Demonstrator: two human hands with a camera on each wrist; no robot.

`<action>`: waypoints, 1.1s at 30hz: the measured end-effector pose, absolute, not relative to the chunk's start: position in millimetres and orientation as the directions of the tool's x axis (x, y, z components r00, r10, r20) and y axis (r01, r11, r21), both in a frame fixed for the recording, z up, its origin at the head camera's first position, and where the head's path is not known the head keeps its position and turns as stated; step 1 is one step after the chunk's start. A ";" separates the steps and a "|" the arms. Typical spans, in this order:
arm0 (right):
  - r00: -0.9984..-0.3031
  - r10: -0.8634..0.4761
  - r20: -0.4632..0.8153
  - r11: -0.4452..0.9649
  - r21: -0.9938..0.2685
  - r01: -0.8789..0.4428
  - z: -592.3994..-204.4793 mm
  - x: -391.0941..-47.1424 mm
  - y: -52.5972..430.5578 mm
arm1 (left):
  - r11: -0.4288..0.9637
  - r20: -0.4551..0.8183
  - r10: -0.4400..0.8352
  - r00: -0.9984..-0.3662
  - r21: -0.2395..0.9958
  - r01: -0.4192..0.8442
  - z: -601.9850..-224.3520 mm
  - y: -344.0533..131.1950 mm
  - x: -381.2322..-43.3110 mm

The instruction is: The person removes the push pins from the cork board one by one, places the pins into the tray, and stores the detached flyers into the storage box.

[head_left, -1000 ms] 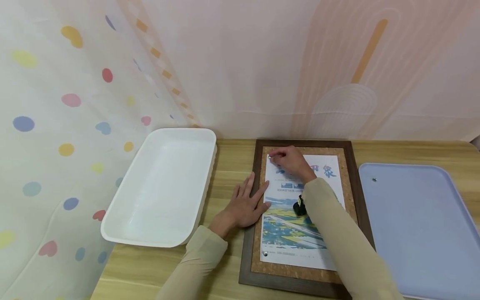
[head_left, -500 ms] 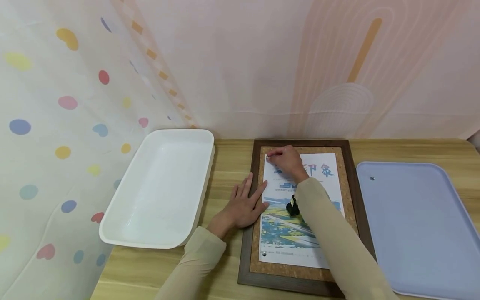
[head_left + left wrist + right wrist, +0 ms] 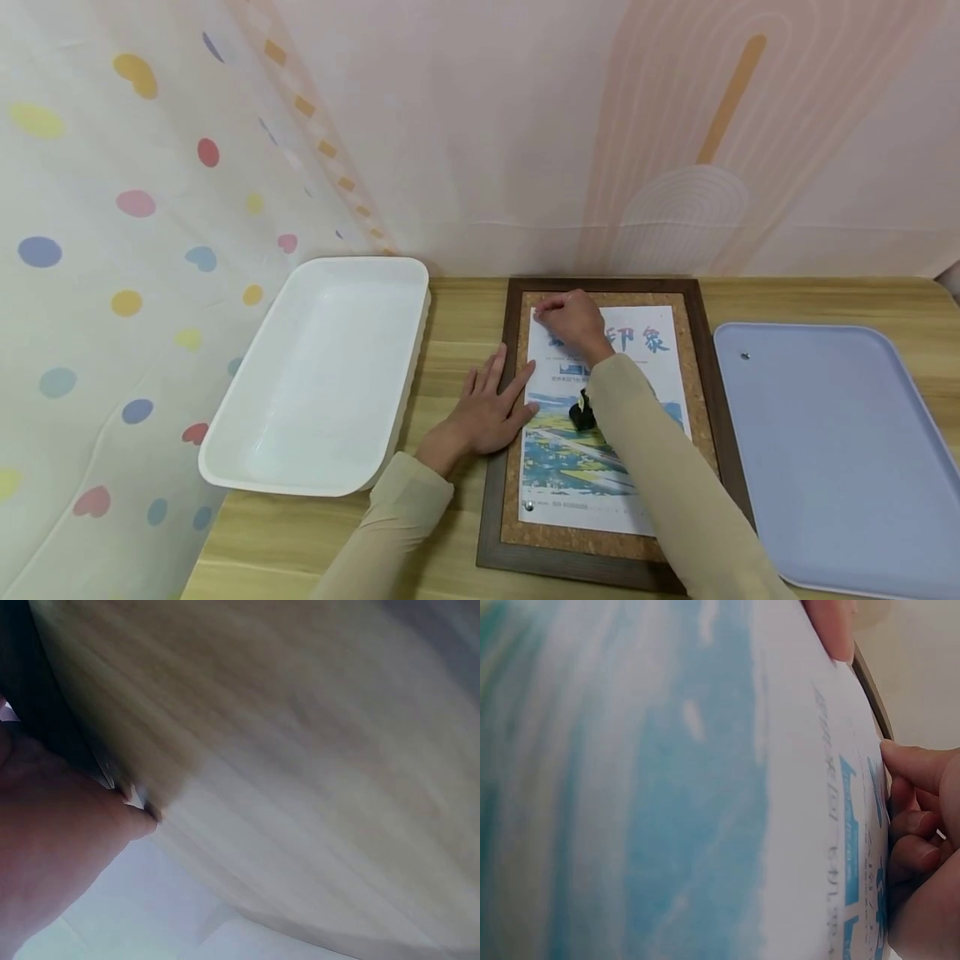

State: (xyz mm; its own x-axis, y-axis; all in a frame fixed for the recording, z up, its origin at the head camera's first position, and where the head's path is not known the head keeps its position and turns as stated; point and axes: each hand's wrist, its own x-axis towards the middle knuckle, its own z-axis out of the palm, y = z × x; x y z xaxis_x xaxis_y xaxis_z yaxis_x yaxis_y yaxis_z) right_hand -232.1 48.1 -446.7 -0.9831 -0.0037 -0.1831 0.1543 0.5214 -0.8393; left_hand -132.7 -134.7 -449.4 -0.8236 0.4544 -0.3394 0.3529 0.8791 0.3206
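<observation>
A printed poster (image 3: pixel 555 492) lies on a cork board (image 3: pixel 600 543) with a dark wooden frame. A silver push pin (image 3: pixel 529 506) sits in its near left corner. My left hand (image 3: pixel 483 417) rests spread over the frame's left side, with thumb and index finger on the poster's edge. At the far left corner my right hand (image 3: pixel 576 321) pinches a small push pin, mostly hidden by the fingers. In the right wrist view the right hand's fingers (image 3: pixel 915 855) are curled close over the paper, with a left fingertip (image 3: pixel 832 630) at the edge.
Left of the board stands a deep white tray (image 3: pixel 411 400). To the right lies a shallow blue tray (image 3: pixel 832 442) with one silver push pin (image 3: pixel 745 356) in it. A patterned curtain (image 3: pixel 487 150) hangs behind the wooden table (image 3: pixel 457 308).
The view shifts slightly. My right hand stays at the far left corner with its forearm moved a little left, and my left hand keeps its place.
</observation>
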 end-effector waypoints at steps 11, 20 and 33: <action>-0.973 -0.034 -0.230 0.512 -0.840 0.181 -444.1 -231.4 51.0 | 0.876 -0.333 0.459 -0.824 0.328 0.355 -449.1 -135.0 -130.8; -0.971 -0.100 -0.218 0.450 -0.880 0.151 -447.9 -232.5 52.1 | 0.876 -0.326 0.458 -0.827 0.325 0.357 -447.7 -137.9 -130.3; -0.968 -0.111 -0.225 0.414 -0.896 0.160 -451.1 -233.9 53.2 | 0.874 -0.320 0.457 -0.830 0.337 0.351 -447.7 -139.4 -128.1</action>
